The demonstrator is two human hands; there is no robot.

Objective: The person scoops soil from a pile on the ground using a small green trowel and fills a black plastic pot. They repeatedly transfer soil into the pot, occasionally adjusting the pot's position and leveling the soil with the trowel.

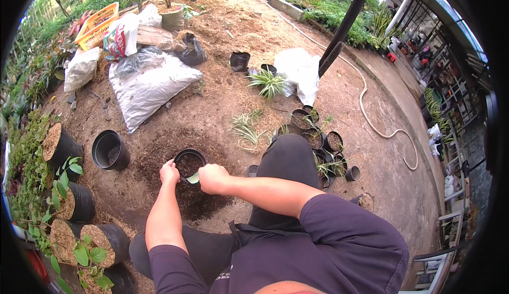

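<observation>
Dark soil partly fills a round black plastic pot (190, 150) on the ground in front of me. My left hand (169, 172) grips the left side of its rim. In my right hand (212, 179), at the pot's right side, is a tool with a pale green blade (193, 178), perhaps a small trowel; my fist hides its handle. The blade's tip reaches over the near edge of the pot. Loose dark soil (203, 208) is spread on the ground around the pot. To its left stands a larger black pot (111, 150), with a little soil visible inside.
Several small black pots of soil (312, 136) cluster beyond my right knee. Uprooted spider plants (247, 131) lie ahead, near another spider plant (268, 82). A full white sack (153, 85) lies ahead left. Large planted grow bags (107, 242) line my left. A hose (368, 115) curves along the right.
</observation>
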